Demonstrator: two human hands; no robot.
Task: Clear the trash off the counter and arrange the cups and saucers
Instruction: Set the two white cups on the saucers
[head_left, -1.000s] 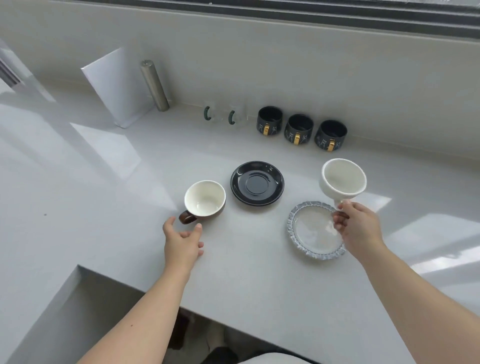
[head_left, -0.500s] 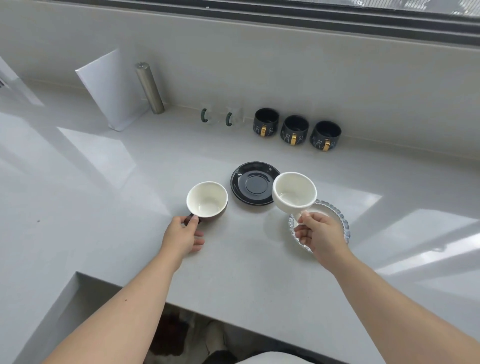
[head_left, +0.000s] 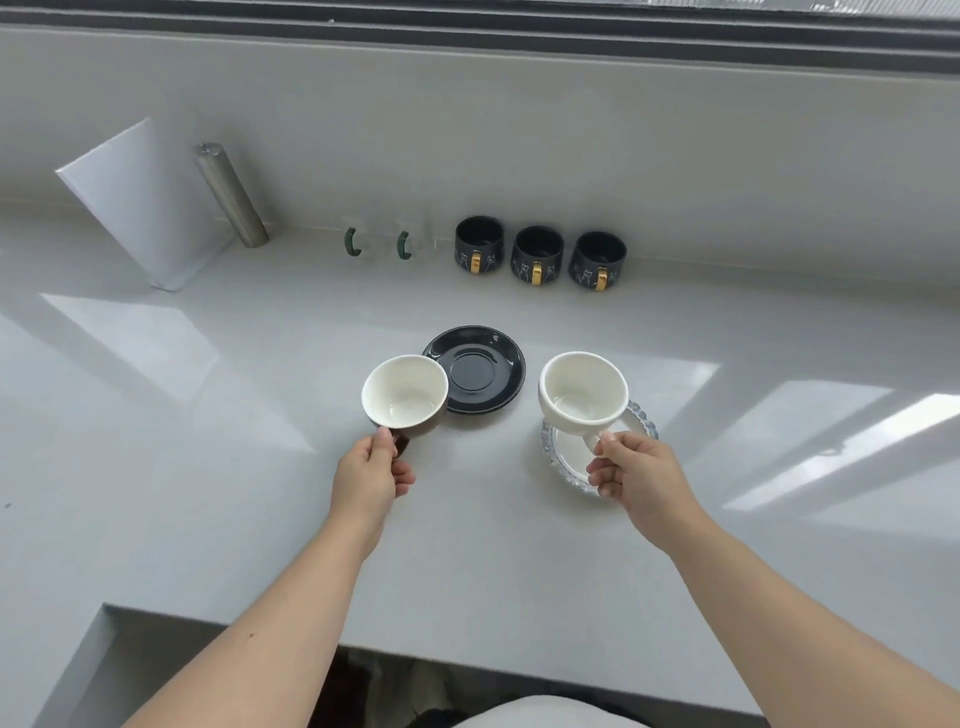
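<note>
Count, cups: we see seven. Two are held; five stand along the back edge of the counter (head_left: 208, 467).

Our left hand (head_left: 369, 475) pinches the handle of a brown cup (head_left: 405, 395), white inside, round bowl. It overlaps the left rim of the black saucer (head_left: 475, 369); we cannot tell whether the cup touches saucer or counter.

Our right hand (head_left: 636, 475) grips the handle of a white cup (head_left: 582, 395), matte, rounded. It sits over the far part of the glass saucer (head_left: 641, 421); contact cannot be told.

Count, saucers: two, both mid-counter. The black one is glossy with a recessed ring. The glass one is clear with a beaded, scalloped rim, just right of the black one, apart from it.

Back edge row, right part: three black cups (head_left: 537, 254), squat, gold handles facing us, white line drawings of animals on the sides. No writing readable. Left of them, two clear glass cups (head_left: 415, 244) with green handles, bodies barely visible.

Back left corner: one white sheet (head_left: 140, 208) leaning on the wall, and one brushed metal cylinder (head_left: 231, 195), tilted, just right of it.

Counter surface: pale grey, smooth, with bright window patches.
</note>
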